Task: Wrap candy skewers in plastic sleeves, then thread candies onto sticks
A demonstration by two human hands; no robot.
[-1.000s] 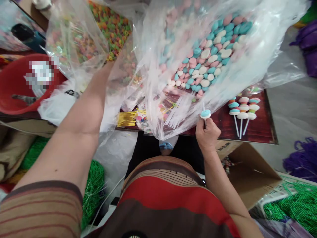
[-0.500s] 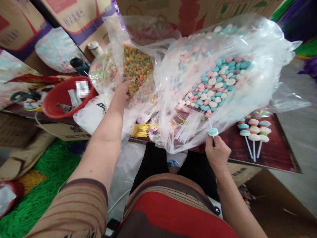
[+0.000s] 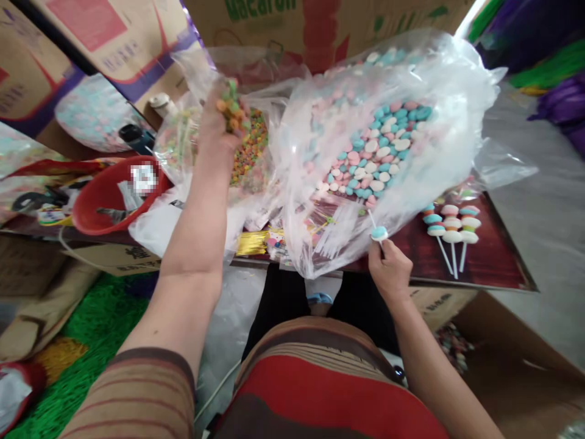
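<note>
My left hand is raised over a clear bag of small colourful candies. It is closed around a handful of ring-shaped gummy candies, a little blurred; part of the handful is hidden by the hand. Near the table's front edge my right hand pinches a white stick upright. A blue-and-white marshmallow is threaded on it just above my fingers, and the stick's bare tip sticks out on top. Beside it lies a big clear bag of pink, white and blue marshmallows.
Several finished-looking candy skewers lie on the dark red table at right. Yellow ties and white sticks lie at the front. A red basin stands left; cardboard boxes rise behind. An open carton sits below right.
My left hand has lifted up out of the candy bag, now with a handful of gummy rings. My right hand still holds the stick with the marshmallow. The whole view has shifted slightly.
</note>
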